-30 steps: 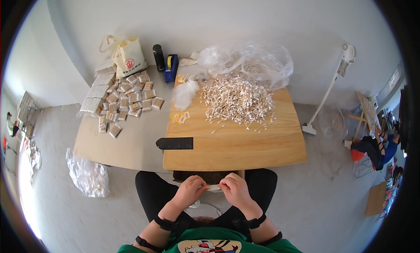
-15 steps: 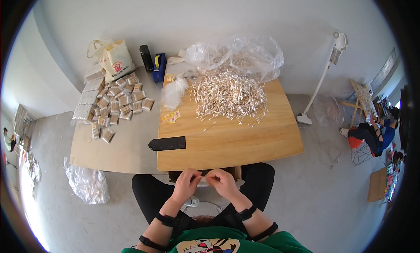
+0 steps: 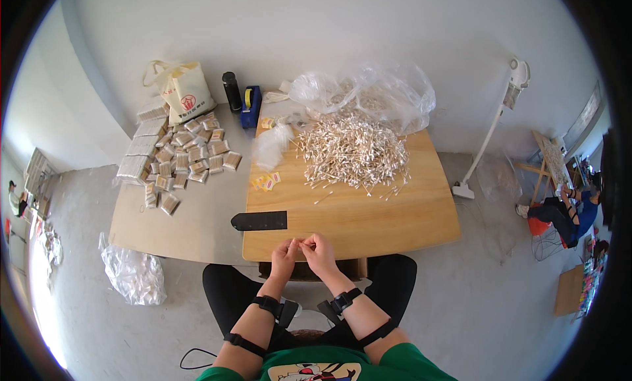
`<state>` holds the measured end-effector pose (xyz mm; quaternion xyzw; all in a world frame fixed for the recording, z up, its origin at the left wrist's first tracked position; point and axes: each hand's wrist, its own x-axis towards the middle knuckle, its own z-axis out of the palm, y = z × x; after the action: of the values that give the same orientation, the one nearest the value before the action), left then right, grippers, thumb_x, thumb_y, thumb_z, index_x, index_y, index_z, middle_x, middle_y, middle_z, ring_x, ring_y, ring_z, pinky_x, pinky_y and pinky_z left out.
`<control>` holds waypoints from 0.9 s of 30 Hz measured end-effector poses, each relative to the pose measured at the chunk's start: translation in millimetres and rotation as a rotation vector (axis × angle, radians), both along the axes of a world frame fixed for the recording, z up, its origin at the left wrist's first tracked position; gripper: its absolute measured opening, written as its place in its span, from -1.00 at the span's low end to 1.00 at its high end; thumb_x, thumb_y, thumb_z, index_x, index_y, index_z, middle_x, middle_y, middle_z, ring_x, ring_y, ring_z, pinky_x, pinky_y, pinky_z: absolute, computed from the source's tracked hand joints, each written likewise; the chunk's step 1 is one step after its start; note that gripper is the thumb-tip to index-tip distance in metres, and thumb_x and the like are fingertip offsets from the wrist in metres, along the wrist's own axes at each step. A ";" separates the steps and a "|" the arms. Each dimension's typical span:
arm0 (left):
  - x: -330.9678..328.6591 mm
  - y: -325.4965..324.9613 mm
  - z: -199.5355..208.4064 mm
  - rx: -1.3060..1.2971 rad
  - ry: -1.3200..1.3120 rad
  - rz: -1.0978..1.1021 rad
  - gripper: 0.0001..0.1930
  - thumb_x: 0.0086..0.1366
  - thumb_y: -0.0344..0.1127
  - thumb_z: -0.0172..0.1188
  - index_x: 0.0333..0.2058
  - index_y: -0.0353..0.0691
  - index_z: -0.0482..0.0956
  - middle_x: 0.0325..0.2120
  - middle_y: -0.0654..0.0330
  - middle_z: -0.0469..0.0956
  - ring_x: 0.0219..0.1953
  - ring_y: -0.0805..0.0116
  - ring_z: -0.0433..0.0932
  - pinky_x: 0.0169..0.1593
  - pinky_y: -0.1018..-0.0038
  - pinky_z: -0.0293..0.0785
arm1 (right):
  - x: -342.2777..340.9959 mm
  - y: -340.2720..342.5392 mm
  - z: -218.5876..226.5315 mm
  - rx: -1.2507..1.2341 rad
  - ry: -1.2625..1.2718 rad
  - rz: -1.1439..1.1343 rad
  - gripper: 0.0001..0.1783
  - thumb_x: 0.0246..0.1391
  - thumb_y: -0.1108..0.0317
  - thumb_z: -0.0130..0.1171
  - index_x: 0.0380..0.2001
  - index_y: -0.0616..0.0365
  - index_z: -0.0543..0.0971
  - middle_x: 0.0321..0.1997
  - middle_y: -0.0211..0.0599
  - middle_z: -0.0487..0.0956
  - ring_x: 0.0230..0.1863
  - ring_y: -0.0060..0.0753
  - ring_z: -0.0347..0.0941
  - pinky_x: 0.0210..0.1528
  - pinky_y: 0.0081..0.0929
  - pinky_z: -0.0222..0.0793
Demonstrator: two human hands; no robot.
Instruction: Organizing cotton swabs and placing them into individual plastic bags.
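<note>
Just over the front edge of the wooden board (image 3: pixel 368 229), my left hand (image 3: pixel 284 258) and my right hand (image 3: pixel 320 254) meet at the fingertips. Both pinch closed. Whatever lies between the fingers is too small to make out. Ahead of them on the board rests a flat black strip (image 3: pixel 260 221), its rounded end reaching past the board's left edge. A large heap of cotton swabs (image 3: pixel 355 150) covers the back of the board. Left of the heap are clear plastic bags (image 3: pixel 272 147) and a few yellow printed cards (image 3: pixel 266 181).
Many small swab packs (image 3: pixel 180 162) lie on the left tabletop beside stacked white packs (image 3: pixel 137 158). Behind them stand a cloth bag (image 3: pixel 189 91), a black bottle (image 3: pixel 232 91) and a blue tape dispenser (image 3: pixel 250 108). An open drawer (image 3: pixel 355 269) is below the board.
My hands have moved forward from above my lap to the board's front edge. Their fingertips have come together. The whole view has shifted slightly.
</note>
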<state>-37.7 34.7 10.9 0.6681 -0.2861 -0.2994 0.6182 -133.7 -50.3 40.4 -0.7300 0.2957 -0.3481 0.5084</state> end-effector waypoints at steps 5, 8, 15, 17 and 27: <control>-7.9 3.4 7.4 0.095 -0.012 0.053 -0.69 0.46 -0.20 0.03 -0.17 -0.32 0.65 -0.30 0.25 0.65 -0.19 0.52 0.53 -0.04 0.55 0.41 | -4.6 2.2 4.7 0.113 0.069 -0.005 -0.80 0.10 0.42 0.24 -0.48 0.24 0.44 -0.52 -0.20 0.51 -0.46 -0.35 0.46 -0.36 -0.43 0.39; -10.4 1.5 10.6 0.082 -0.009 0.064 -0.66 0.47 -0.17 -0.02 -0.19 -0.32 0.65 -0.31 0.23 0.64 -0.19 0.52 0.53 -0.03 0.53 0.41 | -5.8 2.6 -1.5 0.109 0.003 -0.019 -0.81 0.14 0.38 0.23 -0.44 0.22 0.45 -0.51 -0.31 0.50 -0.47 -0.48 0.41 -0.38 -0.50 0.35; -12.3 4.4 7.8 0.028 0.031 0.084 -0.60 0.50 -0.14 -0.10 -0.20 -0.35 0.62 -0.31 0.24 0.64 -0.17 0.49 0.52 -0.01 0.52 0.39 | -6.9 7.2 -5.4 0.095 -0.033 -0.013 -0.86 0.19 0.37 0.17 -0.35 0.23 0.50 -0.48 -0.31 0.52 -0.44 -0.50 0.44 -0.33 -0.51 0.38; -8.7 2.2 11.5 0.043 0.003 0.087 -0.59 0.51 -0.12 -0.10 -0.20 -0.33 0.62 -0.31 0.23 0.64 -0.20 0.50 0.53 -0.04 0.51 0.41 | -6.5 2.9 -3.4 0.129 -0.001 0.027 -0.88 0.20 0.38 0.16 -0.35 0.22 0.53 -0.45 -0.33 0.55 -0.42 -0.52 0.46 -0.33 -0.51 0.39; -31.7 64.3 63.3 0.146 -0.419 -0.293 -0.81 0.30 -0.26 0.20 -0.26 -0.26 0.66 -0.31 0.05 0.64 -0.23 0.08 0.63 -0.17 0.36 0.54 | -77.7 31.9 38.0 -0.068 0.173 0.140 -0.95 0.11 0.47 0.20 -0.40 0.21 0.55 -0.43 -0.21 0.53 -0.41 -0.32 0.50 -0.38 -0.46 0.41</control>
<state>-69.4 99.0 74.2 0.7098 -0.4789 -0.2607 0.4459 -211.3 -18.3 78.5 -0.7931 0.2748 -0.2573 0.4789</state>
